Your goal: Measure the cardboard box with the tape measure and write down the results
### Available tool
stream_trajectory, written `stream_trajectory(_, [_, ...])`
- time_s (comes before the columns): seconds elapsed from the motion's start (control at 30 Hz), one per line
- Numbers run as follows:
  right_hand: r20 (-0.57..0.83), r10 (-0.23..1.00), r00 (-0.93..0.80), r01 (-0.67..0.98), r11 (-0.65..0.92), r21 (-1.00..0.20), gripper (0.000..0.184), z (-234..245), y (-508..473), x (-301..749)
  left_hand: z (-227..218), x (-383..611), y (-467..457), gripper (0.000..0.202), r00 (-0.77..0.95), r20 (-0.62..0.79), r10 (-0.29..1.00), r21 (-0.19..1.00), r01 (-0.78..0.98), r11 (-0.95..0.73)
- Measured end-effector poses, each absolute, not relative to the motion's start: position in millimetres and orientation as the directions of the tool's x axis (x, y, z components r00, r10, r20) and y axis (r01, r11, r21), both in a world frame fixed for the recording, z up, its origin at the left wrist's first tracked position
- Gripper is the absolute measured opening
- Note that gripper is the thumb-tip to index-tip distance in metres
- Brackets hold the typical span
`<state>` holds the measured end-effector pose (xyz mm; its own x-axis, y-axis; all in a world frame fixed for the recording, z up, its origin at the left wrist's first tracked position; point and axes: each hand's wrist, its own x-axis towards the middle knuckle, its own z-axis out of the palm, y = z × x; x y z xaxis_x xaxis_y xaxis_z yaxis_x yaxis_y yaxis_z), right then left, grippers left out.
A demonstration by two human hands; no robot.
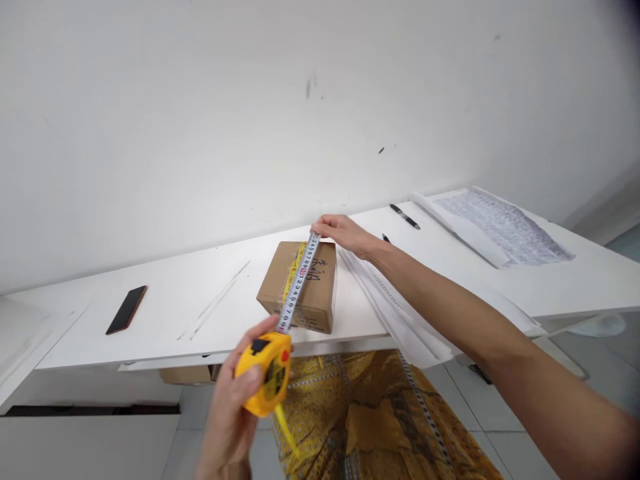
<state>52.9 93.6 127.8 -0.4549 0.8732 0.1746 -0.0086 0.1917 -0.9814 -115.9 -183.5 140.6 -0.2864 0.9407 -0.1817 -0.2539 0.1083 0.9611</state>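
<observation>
Here, the tape blade point(299, 281) spans the cardboard box point(273, 283) near-to-far: right hand point(345, 233) pinches its tip, left hand point(230, 413) fingers wrap the yellow case point(265, 377).

Digits, including a red 10, line the blade of the tape measure point(299, 283); handwriting on the cardboard box point(320, 300) cannot be read.

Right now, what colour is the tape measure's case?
Yellow plastic tape measure case, black button on top; head view.
</observation>
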Motion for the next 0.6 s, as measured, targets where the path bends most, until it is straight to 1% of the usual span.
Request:
stream_trajectory(0.1, [0.236,0.89,-0.39,-0.121,0.204,-0.971,0.02,144.5,75.8,76.1,161.6,-150.8,-176.8,0.067,-0.402,-0.068,0.913,0.982,-0.189,-0.01])
stream_trajectory(0.13, [0.238,0.896,-0.374,-0.144,0.197,-0.97,0.019,147.8,66.1,83.9,167.8,-164.5,-170.6,0.065,-0.406,-0.055,0.912,0.984,-0.176,-0.019])
stream_trajectory(0.2, [0.228,0.905,-0.359,-0.166,0.179,-0.97,0.018,148.5,42.6,96.1,177.6,-193.9,-151.3,0.065,-0.335,-0.03,0.942,0.99,-0.138,-0.017])
stream_trajectory(0.3, [0.206,0.91,-0.36,-0.134,0.168,-0.977,0.025,133.2,5.5,101.4,184.3,-237.0,-107.8,0.053,-0.185,0.026,0.982,0.999,-0.041,-0.034])
stream_trajectory(0.37, [0.188,0.913,-0.362,-0.116,0.157,-0.981,0.03,116.2,-13.5,96.8,184.4,-258.8,-74.5,0.048,-0.088,0.012,0.996,1.0,-0.008,-0.013])
stream_trajectory(0.47, [0.153,0.932,-0.329,-0.138,0.113,-0.984,0.036,92.6,-27.6,85.3,180.6,-275.4,-30.5,0.044,0.031,-0.016,0.999,0.999,0.036,0.015])
stream_trajectory(0.6, [0.128,0.957,-0.262,-0.173,0.084,-0.981,0.038,79.4,-27.2,73.8,173.6,-274.7,3.4,0.039,0.122,-0.073,0.99,0.995,0.082,0.064])
